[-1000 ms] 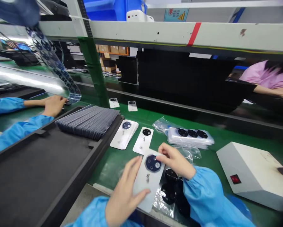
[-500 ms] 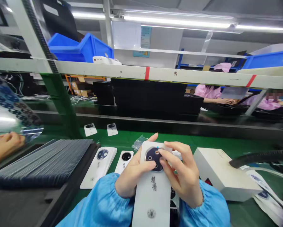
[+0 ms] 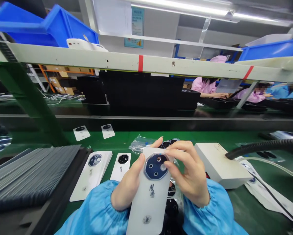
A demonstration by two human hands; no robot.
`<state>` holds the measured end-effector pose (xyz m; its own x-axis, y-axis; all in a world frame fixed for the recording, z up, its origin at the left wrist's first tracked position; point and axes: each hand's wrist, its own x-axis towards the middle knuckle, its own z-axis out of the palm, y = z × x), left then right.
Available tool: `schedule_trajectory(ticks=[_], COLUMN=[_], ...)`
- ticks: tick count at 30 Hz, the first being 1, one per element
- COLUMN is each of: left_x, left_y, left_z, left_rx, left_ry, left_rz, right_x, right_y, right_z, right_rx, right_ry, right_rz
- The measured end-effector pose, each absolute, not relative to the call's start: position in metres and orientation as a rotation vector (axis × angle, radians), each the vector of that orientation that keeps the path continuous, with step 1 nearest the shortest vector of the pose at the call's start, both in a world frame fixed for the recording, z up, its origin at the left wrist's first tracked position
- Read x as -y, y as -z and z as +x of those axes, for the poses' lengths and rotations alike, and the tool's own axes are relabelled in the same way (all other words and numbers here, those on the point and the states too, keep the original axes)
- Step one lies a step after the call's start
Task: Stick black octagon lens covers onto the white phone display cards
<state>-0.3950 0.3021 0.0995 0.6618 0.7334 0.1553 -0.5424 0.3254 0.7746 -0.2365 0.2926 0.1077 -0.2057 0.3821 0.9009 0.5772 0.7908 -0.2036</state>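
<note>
In the centre of the frame, the left hand (image 3: 126,182) and right hand (image 3: 187,173) both grip a white phone back cover (image 3: 148,199), their fingers closed round its edges. The right fingertips (image 3: 169,164) sit at its dark octagonal camera module (image 3: 155,166). Below lies a clear bag of black camera modules (image 3: 172,207). The green workbench (image 3: 236,205) carries a stack of white covers (image 3: 92,171) and, lower left, a black tray (image 3: 70,186) of grey sheets (image 3: 31,171). At right stands a white box (image 3: 218,163) beneath a black hose (image 3: 264,145). Upper left, blue bins (image 3: 60,29) sit above a pale shelf rail (image 3: 141,63); beyond it, upper right, are co-workers in pink smocks (image 3: 205,85).
</note>
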Motion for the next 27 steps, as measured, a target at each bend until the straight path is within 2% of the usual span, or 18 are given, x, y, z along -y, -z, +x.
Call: schedule_trajectory(ticks=[15, 27], left_x=[-0.305, -0.307], left_y=[-0.097, -0.098], left_z=[-0.387, -0.378], left_rx=[-0.276, -0.229], left_ry=[-0.81, -0.962], left_rz=[1.012, 0.762], right_x=[-0.289, -0.296], right_y=[-0.111, -0.104], right_z=[-0.235, -0.247], right_rx=[1.818, 1.818], right_ry=[0.094, 0.701], right_rz=[-0.966, -0.899])
